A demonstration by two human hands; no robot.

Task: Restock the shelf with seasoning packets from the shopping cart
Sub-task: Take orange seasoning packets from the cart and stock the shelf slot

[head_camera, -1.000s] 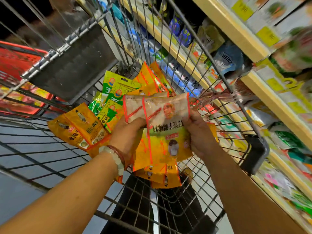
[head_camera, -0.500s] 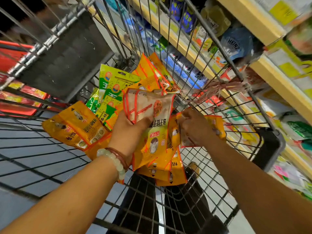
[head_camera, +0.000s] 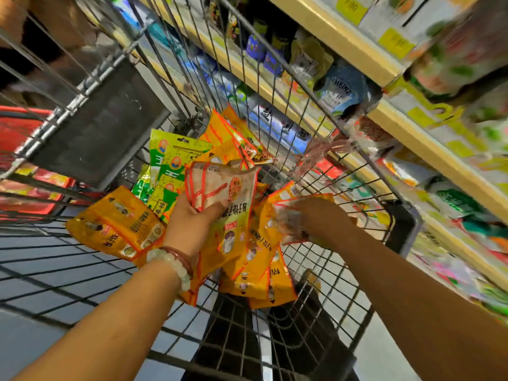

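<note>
Inside the wire shopping cart lies a heap of orange and green seasoning packets. My left hand grips a stack of orange packets, thumb across the top one. My right hand reaches down to its right and pinches another packet with a clear window and red edge; that packet is blurred. More orange packets lie left of my left wrist. The shelf runs along the cart's right side.
The cart's folded grey child-seat flap stands at the upper left. A black corner bumper caps the cart's right rim. Shelf boards with yellow price tags hold blue Heinz pouches and other packs. Something red sits left of the cart.
My right hand let go of the stack held up by both hands, dropped to the right and took hold of another packet. The left hand keeps the stack, now tilted lower.
</note>
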